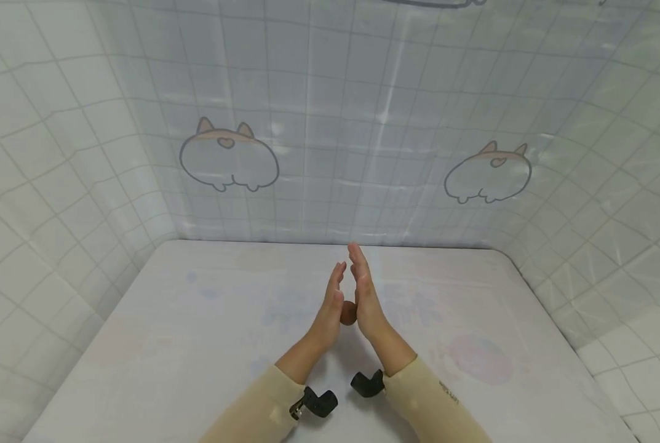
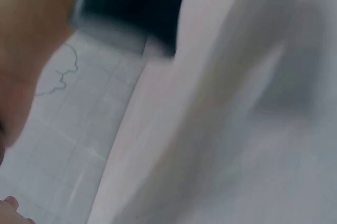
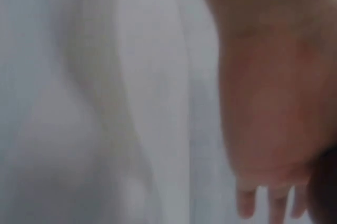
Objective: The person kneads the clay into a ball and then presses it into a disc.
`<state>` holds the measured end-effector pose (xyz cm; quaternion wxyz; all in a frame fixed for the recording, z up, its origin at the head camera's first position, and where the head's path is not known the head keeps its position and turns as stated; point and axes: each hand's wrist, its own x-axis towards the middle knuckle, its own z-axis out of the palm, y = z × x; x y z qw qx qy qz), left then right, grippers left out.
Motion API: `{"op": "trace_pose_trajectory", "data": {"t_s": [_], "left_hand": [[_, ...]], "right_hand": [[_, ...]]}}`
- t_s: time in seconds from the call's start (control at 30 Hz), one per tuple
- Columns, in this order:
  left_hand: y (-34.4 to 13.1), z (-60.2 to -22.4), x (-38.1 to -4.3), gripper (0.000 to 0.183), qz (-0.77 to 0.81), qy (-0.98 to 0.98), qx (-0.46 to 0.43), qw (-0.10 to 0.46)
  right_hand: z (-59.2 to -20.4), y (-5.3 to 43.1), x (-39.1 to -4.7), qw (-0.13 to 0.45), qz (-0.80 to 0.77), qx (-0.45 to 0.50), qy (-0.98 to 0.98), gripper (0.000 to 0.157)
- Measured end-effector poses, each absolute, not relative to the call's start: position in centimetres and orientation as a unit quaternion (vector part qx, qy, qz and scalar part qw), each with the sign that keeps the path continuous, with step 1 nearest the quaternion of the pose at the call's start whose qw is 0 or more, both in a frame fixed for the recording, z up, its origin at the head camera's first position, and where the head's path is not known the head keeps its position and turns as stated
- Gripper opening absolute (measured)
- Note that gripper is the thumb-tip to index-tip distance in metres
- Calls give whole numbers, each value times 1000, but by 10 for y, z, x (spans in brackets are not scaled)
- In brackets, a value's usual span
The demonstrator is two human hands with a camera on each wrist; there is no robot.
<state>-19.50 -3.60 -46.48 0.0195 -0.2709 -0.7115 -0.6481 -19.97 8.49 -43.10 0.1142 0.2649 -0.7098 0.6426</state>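
A small brown ball [image 1: 349, 313] is held between two bare palms, touched on one side by the left hand [image 1: 326, 317] and on the other by the right hand [image 1: 367, 304]. Both hands are opened flat, with fingers nearly straight and pointed away from the body; no finger is curled round the ball. The hands are slanted toward each other, and the right fingertips are extended farther forward than the left. Below the hands, a pale tabletop [image 1: 169, 344] is faintly patterned in pastel. Behind the hands, toward the body, the forearms are covered by cream sleeves [image 1: 258, 409], and a black device [image 1: 320, 403] is worn at each wrist. Beyond the fingertips, a pale grid-lined sheet [image 1: 335, 154] is printed with cartoon animals [image 1: 229, 163]. Both wrist views are blurred.
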Motion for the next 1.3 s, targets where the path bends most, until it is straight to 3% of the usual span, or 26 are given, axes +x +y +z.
{"op": "trace_pose_trajectory", "data": {"t_s": [0.33, 0.6, 0.93, 1.3], "left_hand": [[-34, -450, -182, 80, -693, -669, -270, 1], [-37, -439, -186, 83, -690, -674, -259, 53], [-39, -438, -196, 94, -679, -678, -262, 105], [-36, -453, -194, 93, -669, -698, -248, 65]], "right_hand": [[-438, 89, -206, 89, 663, 242, -703, 85], [-450, 84, -200, 65, 651, 254, -712, 84], [-452, 76, -186, 76, 650, 295, -696, 81], [-435, 81, -182, 116, 661, 304, -676, 75]]}}
